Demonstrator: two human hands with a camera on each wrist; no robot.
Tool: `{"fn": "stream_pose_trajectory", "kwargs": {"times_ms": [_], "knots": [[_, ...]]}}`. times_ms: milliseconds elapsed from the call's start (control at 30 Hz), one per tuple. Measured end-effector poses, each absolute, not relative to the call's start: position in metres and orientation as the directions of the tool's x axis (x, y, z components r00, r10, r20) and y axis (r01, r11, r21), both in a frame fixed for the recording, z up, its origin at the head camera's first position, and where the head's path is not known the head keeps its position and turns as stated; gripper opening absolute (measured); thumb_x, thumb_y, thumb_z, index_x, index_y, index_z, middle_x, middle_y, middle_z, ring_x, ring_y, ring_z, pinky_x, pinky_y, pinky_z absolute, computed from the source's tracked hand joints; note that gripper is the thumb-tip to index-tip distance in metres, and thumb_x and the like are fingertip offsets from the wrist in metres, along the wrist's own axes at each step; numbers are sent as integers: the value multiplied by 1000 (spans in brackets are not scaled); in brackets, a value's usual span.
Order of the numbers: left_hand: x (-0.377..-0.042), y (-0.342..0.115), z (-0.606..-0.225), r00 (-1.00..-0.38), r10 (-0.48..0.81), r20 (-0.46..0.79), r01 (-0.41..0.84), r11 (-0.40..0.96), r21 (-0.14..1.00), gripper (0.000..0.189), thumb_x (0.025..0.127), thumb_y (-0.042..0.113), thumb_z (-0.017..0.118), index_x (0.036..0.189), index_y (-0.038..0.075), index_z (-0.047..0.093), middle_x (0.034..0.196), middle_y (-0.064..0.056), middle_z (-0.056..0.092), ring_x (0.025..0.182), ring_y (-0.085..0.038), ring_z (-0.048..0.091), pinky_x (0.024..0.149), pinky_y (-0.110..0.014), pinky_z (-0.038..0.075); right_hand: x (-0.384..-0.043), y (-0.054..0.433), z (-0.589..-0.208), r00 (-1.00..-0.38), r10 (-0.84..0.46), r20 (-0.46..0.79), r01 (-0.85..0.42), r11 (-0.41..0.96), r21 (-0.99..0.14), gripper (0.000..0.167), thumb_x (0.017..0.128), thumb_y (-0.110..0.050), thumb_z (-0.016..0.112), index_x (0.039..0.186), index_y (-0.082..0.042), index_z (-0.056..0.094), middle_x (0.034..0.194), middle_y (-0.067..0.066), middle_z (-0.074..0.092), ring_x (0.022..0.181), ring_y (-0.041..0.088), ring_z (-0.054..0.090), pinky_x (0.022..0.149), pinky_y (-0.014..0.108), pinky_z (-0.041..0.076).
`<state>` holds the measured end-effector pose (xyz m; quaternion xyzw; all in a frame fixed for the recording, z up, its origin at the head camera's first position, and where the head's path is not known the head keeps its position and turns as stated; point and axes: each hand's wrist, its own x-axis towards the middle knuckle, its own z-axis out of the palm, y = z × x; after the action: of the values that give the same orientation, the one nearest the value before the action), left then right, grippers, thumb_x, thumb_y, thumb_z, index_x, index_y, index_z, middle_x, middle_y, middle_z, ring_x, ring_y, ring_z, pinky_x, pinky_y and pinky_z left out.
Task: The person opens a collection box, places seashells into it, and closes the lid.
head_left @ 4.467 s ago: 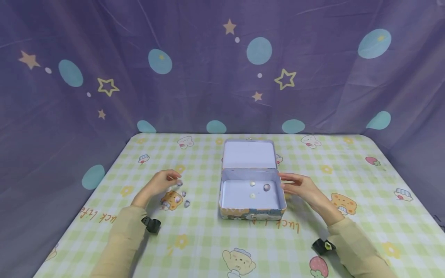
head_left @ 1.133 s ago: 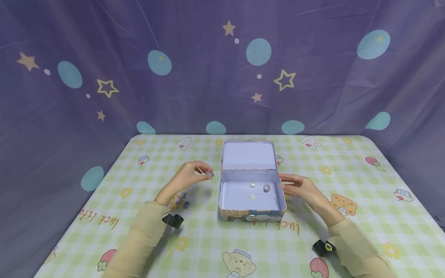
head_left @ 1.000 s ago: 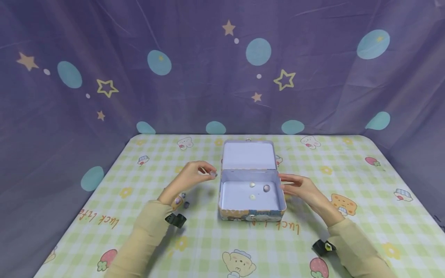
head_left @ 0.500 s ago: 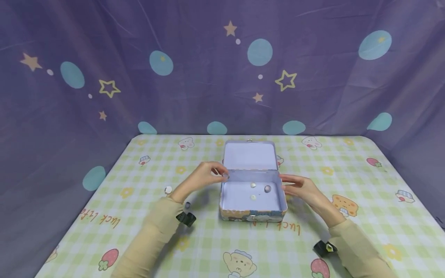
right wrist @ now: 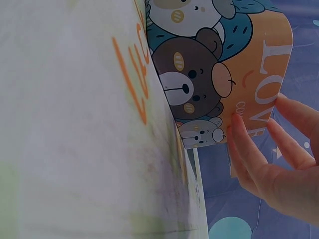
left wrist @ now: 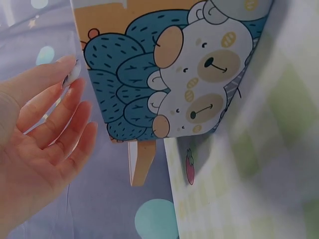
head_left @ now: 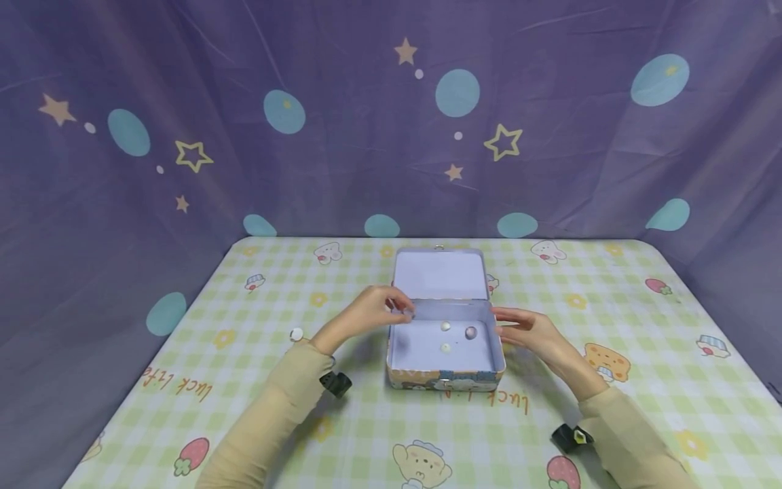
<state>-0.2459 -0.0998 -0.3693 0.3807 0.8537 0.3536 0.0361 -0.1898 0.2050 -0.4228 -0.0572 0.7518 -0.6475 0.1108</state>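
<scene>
Held by the left hand (head_left: 374,310) in a narrow pinch near the far left rim of the box (head_left: 421,380), 1 small shiny piece (left wrist: 73,75) could drop outside if the fingertips part early, the right hand (head_left: 536,335), fingers apart, only touching the right wall.

A creased purple-grey curtain (head_left: 354,183) hangs behind the table (head_left: 641,387) and along both its sides, printed with pale blue ovals (head_left: 457,92), tan stars (head_left: 405,51), yellow star outlines (head_left: 485,144) and small white dots (head_left: 458,136). A green-and-white checked tablecloth (head_left: 342,455) covers the rounded tabletop, patterned with strawberries (head_left: 194,451), yellow flowers (head_left: 577,301), cupcakes (head_left: 711,347) and orange lettering (head_left: 177,384). Even, muted light leaves soft shadows on the cloth
</scene>
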Motion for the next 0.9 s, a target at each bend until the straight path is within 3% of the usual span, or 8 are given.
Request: {"fn": "stream_pose_trajectory", "kwargs": {"times_ms": [533,900], "knots": [[-246,-88,-371,-699,698,154,611,472,635,17,76,11,68,91,2,68,85,-3,66,79,-13,58,75,-27,47,-191,205,-424,-970,-223,-97,59,169,-984,57,81,-20,64,129,2,42,128,24,43,91,9,58,81,30,48],[-246,-87,-377,-692,689,214,627,428,651,22,77,8,66,98,0,65,93,-14,63,86,-25,58,77,-31,47,-191,205,-424,-972,-214,-100,61,181,-982,58,80,-21,65,128,2,43,128,23,43,91,8,58,80,28,48]]}}
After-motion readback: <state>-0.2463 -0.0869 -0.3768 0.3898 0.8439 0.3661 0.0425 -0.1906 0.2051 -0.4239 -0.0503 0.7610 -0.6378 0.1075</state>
